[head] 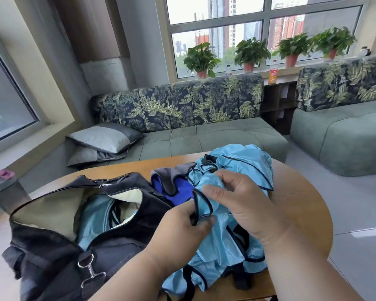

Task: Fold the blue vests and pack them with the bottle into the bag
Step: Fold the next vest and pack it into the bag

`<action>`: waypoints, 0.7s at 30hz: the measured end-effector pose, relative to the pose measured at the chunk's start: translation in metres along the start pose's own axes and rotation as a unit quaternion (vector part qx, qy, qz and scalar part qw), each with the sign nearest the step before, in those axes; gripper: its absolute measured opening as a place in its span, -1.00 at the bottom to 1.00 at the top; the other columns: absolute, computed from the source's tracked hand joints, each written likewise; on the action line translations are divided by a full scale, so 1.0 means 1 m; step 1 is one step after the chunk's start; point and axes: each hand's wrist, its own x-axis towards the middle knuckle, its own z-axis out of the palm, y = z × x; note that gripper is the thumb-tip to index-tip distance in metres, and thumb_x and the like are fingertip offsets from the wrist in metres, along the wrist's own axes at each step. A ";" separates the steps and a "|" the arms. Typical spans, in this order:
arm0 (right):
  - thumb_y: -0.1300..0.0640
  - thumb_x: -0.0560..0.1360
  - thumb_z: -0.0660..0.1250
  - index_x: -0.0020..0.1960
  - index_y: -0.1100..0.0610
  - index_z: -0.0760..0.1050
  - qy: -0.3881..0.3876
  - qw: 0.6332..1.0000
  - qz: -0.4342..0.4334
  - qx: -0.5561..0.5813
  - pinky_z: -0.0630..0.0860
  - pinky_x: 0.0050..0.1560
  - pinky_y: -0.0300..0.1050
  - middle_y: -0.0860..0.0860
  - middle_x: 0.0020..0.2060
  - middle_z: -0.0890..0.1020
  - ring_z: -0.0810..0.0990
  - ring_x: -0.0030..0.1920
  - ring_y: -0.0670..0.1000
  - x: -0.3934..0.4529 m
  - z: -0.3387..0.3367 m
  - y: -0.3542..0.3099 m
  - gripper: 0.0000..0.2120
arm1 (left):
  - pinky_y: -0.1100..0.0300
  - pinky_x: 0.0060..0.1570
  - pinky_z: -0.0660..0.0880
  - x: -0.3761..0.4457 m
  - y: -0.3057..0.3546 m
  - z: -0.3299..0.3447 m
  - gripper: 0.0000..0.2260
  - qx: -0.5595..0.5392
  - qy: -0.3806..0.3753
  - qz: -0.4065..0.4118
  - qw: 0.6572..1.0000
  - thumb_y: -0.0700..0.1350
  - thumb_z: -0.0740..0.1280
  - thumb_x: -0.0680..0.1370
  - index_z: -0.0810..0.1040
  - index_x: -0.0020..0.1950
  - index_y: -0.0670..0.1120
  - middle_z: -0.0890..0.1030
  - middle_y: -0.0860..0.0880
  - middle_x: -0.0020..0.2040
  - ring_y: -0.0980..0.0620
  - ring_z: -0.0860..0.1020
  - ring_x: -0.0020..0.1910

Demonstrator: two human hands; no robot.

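A heap of light blue vests (243, 161) with dark trim lies on the round wooden table (297, 196). My left hand (182, 229) pinches a trimmed edge of one vest. My right hand (243, 198) grips the same vest's cloth just above it. The black bag (59, 246) stands unzipped at the left, with a folded light blue vest (93, 216) inside. A grey bottle (2, 190) with a pink lid stands at the far left edge. A dark blue and grey cloth (174, 185) lies between the bag and the heap.
A green sofa (204, 137) with leaf-print backrest runs behind the table, grey cushions (102, 140) at its left end. A second sofa (343, 135) stands at the right. Potted plants (201, 59) and two bottles (273, 72) line the windowsill.
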 end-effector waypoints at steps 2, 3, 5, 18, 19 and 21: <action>0.09 0.50 0.54 0.12 0.19 0.67 0.009 0.994 0.003 0.109 0.57 0.20 0.33 0.19 0.00 0.68 0.64 0.03 0.17 -0.002 -0.001 -0.005 -0.75 | -0.19 0.11 0.64 0.000 -0.004 -0.001 -0.80 -0.015 -0.023 -0.006 1.000 0.13 0.43 0.59 0.64 0.12 0.06 0.73 -0.01 0.02 -0.08 0.71 0.01; 0.10 0.49 0.51 0.14 0.13 0.70 0.016 0.990 -0.006 0.141 0.58 0.25 0.29 0.18 0.07 0.71 0.67 0.09 0.18 -0.003 -0.001 -0.009 -0.76 | -0.21 0.13 0.62 0.001 -0.007 -0.003 -0.75 0.003 -0.019 -0.006 1.000 0.17 0.43 0.57 0.62 0.12 0.05 0.72 -0.04 0.05 -0.12 0.69 0.06; 0.14 0.48 0.45 0.12 0.06 0.73 0.026 0.983 -0.023 0.181 0.60 0.28 0.22 0.15 0.11 0.73 0.69 0.14 0.16 -0.003 -0.003 -0.011 -0.77 | -0.20 0.10 0.62 0.007 -0.017 -0.008 -0.68 0.054 -0.016 -0.008 0.998 0.23 0.43 0.53 0.59 0.09 0.03 0.70 -0.03 0.01 -0.13 0.66 0.02; 0.19 0.59 0.36 0.34 0.05 0.62 0.177 0.959 -0.108 0.195 0.59 0.25 0.15 0.19 0.15 0.69 0.67 0.17 0.18 -0.001 -0.018 -0.020 -0.67 | 0.06 0.12 0.43 0.021 -0.029 -0.081 -0.55 0.368 0.029 0.056 0.928 0.41 0.36 0.39 0.59 -0.14 0.02 0.56 0.13 -0.13 0.11 0.46 0.01; 0.19 0.60 0.34 0.35 0.04 0.61 0.192 0.956 -0.111 0.191 0.56 0.28 0.19 0.17 0.14 0.70 0.67 0.18 0.18 -0.001 -0.018 -0.021 -0.67 | 0.07 0.12 0.43 0.021 -0.027 -0.091 -0.57 0.352 0.038 0.063 0.933 0.41 0.37 0.37 0.60 -0.14 0.05 0.57 0.15 -0.13 0.13 0.47 0.02; 0.20 0.64 0.30 0.33 0.01 0.62 0.219 0.950 -0.110 0.194 0.53 0.30 0.23 0.13 0.13 0.72 0.67 0.18 0.17 -0.001 -0.019 -0.022 -0.70 | 0.09 0.12 0.44 0.017 -0.022 -0.108 -0.63 0.316 0.045 0.069 0.945 0.40 0.42 0.35 0.59 -0.15 0.12 0.60 0.19 -0.10 0.15 0.49 0.07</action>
